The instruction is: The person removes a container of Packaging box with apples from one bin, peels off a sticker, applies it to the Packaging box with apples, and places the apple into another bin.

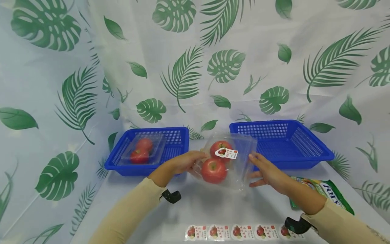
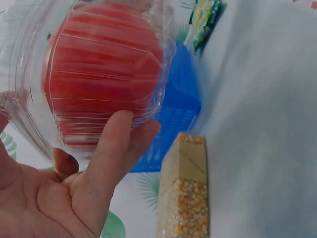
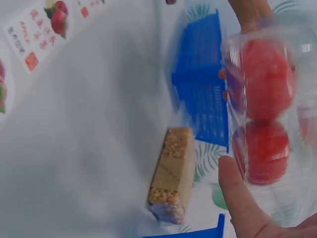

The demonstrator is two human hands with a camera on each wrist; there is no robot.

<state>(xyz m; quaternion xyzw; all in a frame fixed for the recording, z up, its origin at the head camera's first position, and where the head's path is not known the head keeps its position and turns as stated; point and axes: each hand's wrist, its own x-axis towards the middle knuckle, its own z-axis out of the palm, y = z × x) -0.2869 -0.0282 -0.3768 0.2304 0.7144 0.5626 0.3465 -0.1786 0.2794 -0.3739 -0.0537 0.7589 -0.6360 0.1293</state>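
A clear plastic clamshell box (image 1: pixel 236 173) with two red apples (image 1: pixel 214 170) inside is held tilted above the table. A white apple-printed sticker (image 1: pixel 226 153) lies on its lid. My left hand (image 1: pixel 189 162) grips the box's left side, thumb and fingers on the plastic in the left wrist view. At the opposite side my right hand (image 1: pixel 269 173) has its fingers spread and fairly straight, fingertips at the box's edge. In the right wrist view one extended finger (image 3: pixel 235 186) points up beside the box; the far side of the grip is hidden.
A blue basket (image 1: pixel 182 145) at the left holds another clear box with two apples (image 1: pixel 140 156). Another blue basket (image 1: pixel 307 157) stands at the right. A green snack bag (image 1: pixel 327 193) lies by my right arm. Several stickers (image 1: pixel 218 233) line the front. A corn-filled pack (image 3: pixel 171 173) shows in the wrist views.
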